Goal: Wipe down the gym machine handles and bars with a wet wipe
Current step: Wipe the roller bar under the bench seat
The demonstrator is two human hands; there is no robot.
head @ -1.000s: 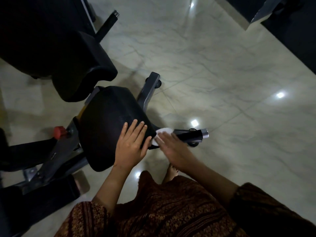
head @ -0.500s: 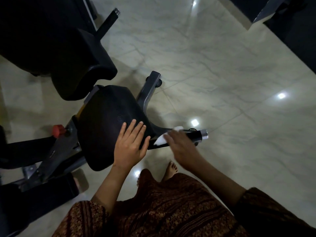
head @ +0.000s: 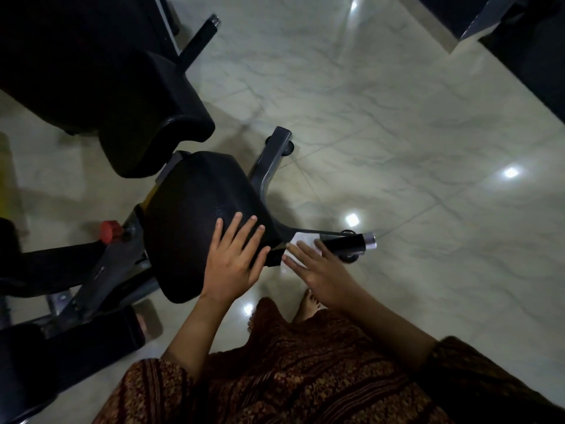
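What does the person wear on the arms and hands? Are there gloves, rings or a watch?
The left hand and the right hand are bare: no gloves, rings or watch show. The left sleeve and right sleeve are loose, dark brown-red cloth with a fine golden printed pattern, and leave the forearms uncovered.

You are standing over a glossy, marble-veined floor [head: 397,117] that is mirroring the ceiling lights. The seat pad [head: 195,215] is showing matt black, finely grained upholstery, and the frame [head: 272,160] is looking like smooth grey metal. The wet wipe [head: 301,240] is lying soft and white against the matt black handle [head: 345,243], whose polished metal cap [head: 370,241] is glinting.
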